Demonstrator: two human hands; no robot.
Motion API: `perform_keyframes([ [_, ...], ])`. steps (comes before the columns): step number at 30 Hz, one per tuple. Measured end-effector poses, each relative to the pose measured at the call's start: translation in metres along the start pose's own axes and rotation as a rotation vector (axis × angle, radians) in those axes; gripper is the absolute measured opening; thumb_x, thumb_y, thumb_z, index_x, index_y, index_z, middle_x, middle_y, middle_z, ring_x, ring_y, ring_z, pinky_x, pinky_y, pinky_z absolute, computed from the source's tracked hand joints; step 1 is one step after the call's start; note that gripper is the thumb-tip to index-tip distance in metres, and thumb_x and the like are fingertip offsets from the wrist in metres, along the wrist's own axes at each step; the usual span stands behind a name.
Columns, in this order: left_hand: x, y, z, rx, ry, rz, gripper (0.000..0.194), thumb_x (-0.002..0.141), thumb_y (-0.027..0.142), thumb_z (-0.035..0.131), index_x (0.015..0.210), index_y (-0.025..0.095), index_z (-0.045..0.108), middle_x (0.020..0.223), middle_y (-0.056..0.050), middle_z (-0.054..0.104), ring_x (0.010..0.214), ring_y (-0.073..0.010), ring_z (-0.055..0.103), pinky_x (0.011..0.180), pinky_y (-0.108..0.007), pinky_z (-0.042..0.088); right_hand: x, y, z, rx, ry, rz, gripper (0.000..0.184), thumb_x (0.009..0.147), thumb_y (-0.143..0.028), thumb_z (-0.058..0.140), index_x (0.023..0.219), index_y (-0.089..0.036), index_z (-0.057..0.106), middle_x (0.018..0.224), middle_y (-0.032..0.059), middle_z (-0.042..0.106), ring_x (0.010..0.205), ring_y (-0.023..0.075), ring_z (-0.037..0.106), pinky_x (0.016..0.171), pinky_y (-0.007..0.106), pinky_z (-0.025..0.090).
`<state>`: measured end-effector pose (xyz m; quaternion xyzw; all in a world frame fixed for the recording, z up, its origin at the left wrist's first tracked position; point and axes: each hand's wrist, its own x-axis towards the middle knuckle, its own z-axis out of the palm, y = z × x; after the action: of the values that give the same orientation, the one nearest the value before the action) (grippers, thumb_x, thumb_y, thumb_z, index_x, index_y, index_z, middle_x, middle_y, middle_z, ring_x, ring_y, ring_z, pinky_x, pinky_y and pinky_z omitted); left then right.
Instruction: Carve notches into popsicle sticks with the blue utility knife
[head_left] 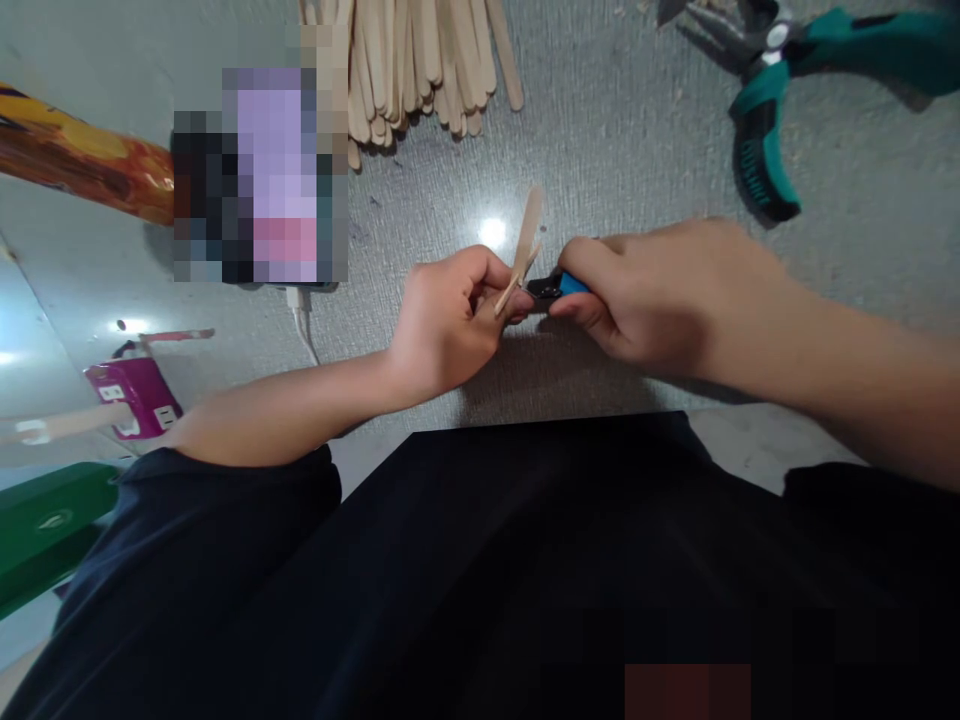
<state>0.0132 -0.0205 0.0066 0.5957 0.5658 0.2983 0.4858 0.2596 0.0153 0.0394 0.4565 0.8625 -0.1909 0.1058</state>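
Observation:
My left hand (450, 325) is closed in a pinch on a flat wooden stick (525, 248) that stands tilted up from my fingers. My right hand (652, 295) is wrapped round a small cutter with a blue handle (566, 286). Its dark jaws touch the lower part of the stick. Both hands hover close together above the grey floor, just beyond my dark-clothed lap.
A heap of wooden sticks (420, 60) lies at the top centre. Teal-handled pliers (780, 90) rest at the top right. A phone (262, 170) with a white cable lies at the left, beside an orange patterned object (82, 160), a magenta power strip (135, 395) and a green box (45, 520).

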Motion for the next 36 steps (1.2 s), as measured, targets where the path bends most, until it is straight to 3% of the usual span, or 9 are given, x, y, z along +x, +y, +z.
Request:
perform_keyframes([
  [4,0.004,0.002,-0.002,-0.069,-0.037,-0.032,0.032,0.107,0.040,0.088,0.088,0.023,0.069,0.081,-0.002,0.084,0.060,-0.0137,0.071,0.057,-0.028,0.053,0.000,0.000,-0.003,-0.052,0.017,-0.019,0.097,0.116,-0.081,-0.003,0.141,-0.030,0.077,0.083,0.0136,0.079,0.064,0.0338,0.062,0.060,0.047,0.034],
  [11,0.013,0.010,-0.011,-0.144,-0.166,-0.108,0.031,0.108,0.031,0.089,0.086,0.023,0.069,0.080,-0.002,0.083,0.055,-0.0114,0.069,0.052,-0.025,0.051,-0.003,0.006,-0.003,0.022,0.060,-0.027,0.090,0.117,-0.085,0.008,0.131,-0.031,0.079,0.078,0.0126,0.076,0.068,0.0342,0.066,0.063,0.047,0.039],
  [18,0.018,0.012,-0.017,-0.113,-0.268,-0.116,0.047,0.105,0.056,0.093,0.083,0.021,0.071,0.082,-0.004,0.085,0.058,-0.0129,0.071,0.054,-0.027,0.058,-0.003,0.003,-0.006,-0.032,0.010,-0.026,0.102,0.113,-0.086,-0.008,0.132,-0.028,0.074,0.082,0.0143,0.075,0.064,0.0332,0.062,0.061,0.047,0.031],
  [21,0.017,0.008,-0.016,-0.127,-0.254,-0.114,0.043,0.106,0.052,0.092,0.085,0.022,0.070,0.084,-0.004,0.085,0.062,-0.0141,0.075,0.057,-0.027,0.060,-0.003,0.003,-0.008,-0.057,-0.008,-0.047,0.107,0.111,-0.084,-0.015,0.131,-0.027,0.073,0.081,0.0150,0.074,0.062,0.0341,0.058,0.059,0.047,0.029],
  [27,0.016,0.003,-0.013,-0.145,-0.229,-0.097,0.046,0.106,0.052,0.092,0.084,0.023,0.065,0.083,-0.004,0.084,0.064,-0.0153,0.076,0.057,-0.029,0.061,-0.002,0.005,-0.005,-0.014,-0.012,-0.009,0.099,0.113,-0.085,-0.002,0.133,-0.027,0.076,0.082,0.0161,0.075,0.065,0.0363,0.060,0.063,0.048,0.030],
  [32,0.015,0.004,-0.013,-0.170,-0.216,-0.122,0.046,0.105,0.052,0.095,0.085,0.022,0.067,0.081,-0.004,0.083,0.065,-0.0156,0.078,0.057,-0.029,0.062,-0.003,0.007,-0.003,0.134,0.003,0.032,0.091,0.112,-0.090,0.013,0.137,-0.031,0.078,0.087,0.0159,0.078,0.075,0.0405,0.067,0.074,0.052,0.040],
  [36,0.016,0.007,-0.012,-0.167,-0.210,-0.153,0.041,0.107,0.039,0.094,0.083,0.022,0.066,0.078,-0.002,0.081,0.062,-0.0146,0.076,0.057,-0.028,0.062,-0.005,0.008,-0.002,0.136,0.032,0.005,0.091,0.113,-0.089,0.010,0.135,-0.032,0.078,0.086,0.0145,0.077,0.073,0.0372,0.064,0.073,0.051,0.040],
])
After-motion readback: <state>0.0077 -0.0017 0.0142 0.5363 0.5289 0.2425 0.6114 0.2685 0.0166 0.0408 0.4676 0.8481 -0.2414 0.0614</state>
